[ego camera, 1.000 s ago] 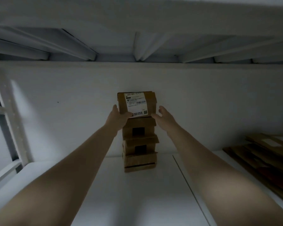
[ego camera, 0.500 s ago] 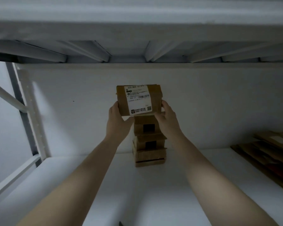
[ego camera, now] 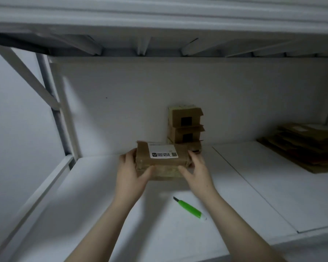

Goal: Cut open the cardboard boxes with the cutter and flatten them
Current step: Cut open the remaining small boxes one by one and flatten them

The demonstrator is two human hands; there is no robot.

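A small brown cardboard box (ego camera: 160, 164) with a white shipping label on top is low over the white shelf surface. My left hand (ego camera: 130, 172) grips its left end and my right hand (ego camera: 196, 170) grips its right end, thumbs on the near side. Behind it, against the back wall, stands a stack of similar small boxes (ego camera: 185, 125). A green cutter (ego camera: 189, 208) lies on the shelf in front of the box, between my forearms, its dark tip pointing up-left.
A pile of flattened cardboard (ego camera: 303, 146) lies at the right back of the shelf. A white metal rack post (ego camera: 62, 118) and diagonal brace stand at the left. The upper shelf (ego camera: 159, 21) hangs overhead. A seam between shelf boards (ego camera: 254, 188) runs right of my hands.
Both hands took the labelled box off the top of the stack and brought it down and toward me to the shelf. The view tilted down, showing the green cutter.
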